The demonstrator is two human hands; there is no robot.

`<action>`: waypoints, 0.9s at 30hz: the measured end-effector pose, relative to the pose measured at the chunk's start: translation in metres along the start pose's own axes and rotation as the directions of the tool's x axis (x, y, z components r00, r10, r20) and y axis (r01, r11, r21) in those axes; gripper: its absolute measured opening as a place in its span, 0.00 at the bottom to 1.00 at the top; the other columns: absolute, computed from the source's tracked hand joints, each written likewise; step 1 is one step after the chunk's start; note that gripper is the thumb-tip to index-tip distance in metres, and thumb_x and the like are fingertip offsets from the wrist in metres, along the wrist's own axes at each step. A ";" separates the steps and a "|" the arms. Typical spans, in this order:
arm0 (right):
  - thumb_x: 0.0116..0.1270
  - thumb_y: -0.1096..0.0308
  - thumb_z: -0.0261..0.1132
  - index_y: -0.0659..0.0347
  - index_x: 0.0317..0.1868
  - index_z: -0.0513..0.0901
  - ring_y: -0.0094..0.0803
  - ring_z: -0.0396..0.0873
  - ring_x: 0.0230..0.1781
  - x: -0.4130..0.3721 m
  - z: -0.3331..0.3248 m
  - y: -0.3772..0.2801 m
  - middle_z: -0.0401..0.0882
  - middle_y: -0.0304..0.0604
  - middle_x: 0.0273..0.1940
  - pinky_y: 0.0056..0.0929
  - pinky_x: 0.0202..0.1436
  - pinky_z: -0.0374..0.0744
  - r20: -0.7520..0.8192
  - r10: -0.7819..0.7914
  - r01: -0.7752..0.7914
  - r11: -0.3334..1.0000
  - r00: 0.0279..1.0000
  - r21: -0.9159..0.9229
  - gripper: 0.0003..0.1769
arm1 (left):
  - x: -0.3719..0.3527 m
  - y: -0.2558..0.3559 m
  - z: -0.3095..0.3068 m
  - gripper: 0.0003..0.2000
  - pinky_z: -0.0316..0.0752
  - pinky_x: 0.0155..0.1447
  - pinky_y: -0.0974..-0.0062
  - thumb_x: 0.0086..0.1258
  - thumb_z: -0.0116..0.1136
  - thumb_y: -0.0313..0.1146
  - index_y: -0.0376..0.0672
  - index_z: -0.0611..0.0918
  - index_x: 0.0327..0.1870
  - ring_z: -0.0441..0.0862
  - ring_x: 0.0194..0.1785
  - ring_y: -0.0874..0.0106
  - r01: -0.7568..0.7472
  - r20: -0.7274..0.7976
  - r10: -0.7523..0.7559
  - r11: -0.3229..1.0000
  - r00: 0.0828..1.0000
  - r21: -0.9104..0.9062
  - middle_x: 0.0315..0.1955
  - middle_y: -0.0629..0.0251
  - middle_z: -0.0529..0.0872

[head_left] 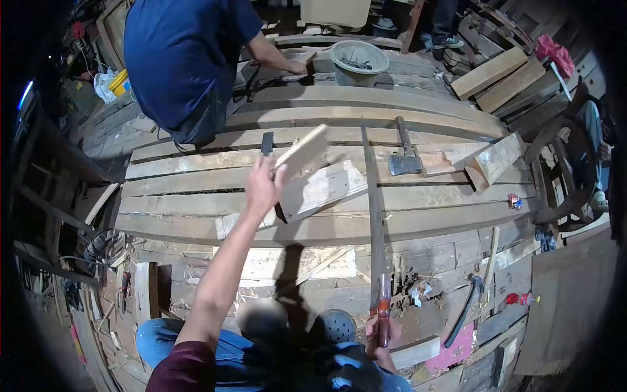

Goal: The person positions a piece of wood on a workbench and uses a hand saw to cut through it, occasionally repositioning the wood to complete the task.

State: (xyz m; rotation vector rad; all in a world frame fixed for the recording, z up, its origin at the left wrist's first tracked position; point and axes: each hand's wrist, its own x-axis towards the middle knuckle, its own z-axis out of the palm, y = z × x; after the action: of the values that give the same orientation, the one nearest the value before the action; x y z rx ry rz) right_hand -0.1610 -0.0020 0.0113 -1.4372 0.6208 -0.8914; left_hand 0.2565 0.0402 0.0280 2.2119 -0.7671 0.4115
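Note:
My left hand (pixel 264 183) reaches forward, fingers closed on a short flat piece of wood (pixel 304 151) tilted up to the right. Just beyond its fingers shows a small dark flat piece (pixel 268 142). Below the wood lies a pale board (pixel 323 193) on the beams. Low in the view, my right hand (pixel 375 336) is closed around the glossy red-brown handle (pixel 384 304) of a long tool. Its narrow dark blade (pixel 373 196) points away from me across the beams. A hatchet (pixel 406 163) rests to the right of the blade.
A person in a blue shirt (pixel 186 59) crouches at the back left, near a grey bucket (pixel 358 73) holding dark pieces. Cut wood blocks (pixel 496 162) lie on the right. A curved dark-handled tool (pixel 465 310) and wood chips are on the floor. Another person's shoe (pixel 449 43) shows at the back.

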 end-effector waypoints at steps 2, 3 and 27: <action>0.52 0.22 0.57 0.64 0.25 0.73 0.24 0.71 0.15 0.005 0.007 -0.010 0.72 0.38 0.16 0.21 0.19 0.67 -0.050 0.164 -0.164 0.986 0.985 0.001 0.44 | -0.011 0.004 0.015 0.12 0.75 0.39 0.59 0.63 0.63 0.38 0.41 0.79 0.42 0.81 0.37 0.54 -0.031 0.080 0.037 0.997 0.996 -0.069 0.35 0.55 0.80; 0.53 0.22 0.56 0.64 0.24 0.73 0.23 0.71 0.15 0.007 0.009 -0.011 0.72 0.38 0.16 0.21 0.18 0.67 -0.058 0.185 -0.184 0.983 0.981 0.019 0.44 | -0.014 0.009 0.019 0.12 0.75 0.39 0.59 0.63 0.63 0.38 0.41 0.79 0.42 0.81 0.36 0.55 -0.070 0.132 0.082 0.993 0.988 -0.093 0.34 0.56 0.81; 0.49 0.45 0.61 0.65 0.29 0.73 0.24 0.69 0.19 0.050 0.025 0.015 0.71 0.37 0.21 0.23 0.21 0.66 0.261 -0.107 0.126 0.990 0.960 -0.059 0.26 | 0.040 0.043 0.034 0.15 0.78 0.46 0.54 0.55 0.63 0.36 0.33 0.78 0.38 0.83 0.39 0.47 -0.364 0.712 0.145 0.917 0.687 0.164 0.29 0.44 0.84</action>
State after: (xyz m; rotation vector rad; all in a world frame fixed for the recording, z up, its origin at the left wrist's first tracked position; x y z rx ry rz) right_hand -0.1107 -0.0301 0.0057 -1.6389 0.3808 -0.7620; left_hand 0.2614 -0.0242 0.0487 2.5620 -1.5189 -0.2302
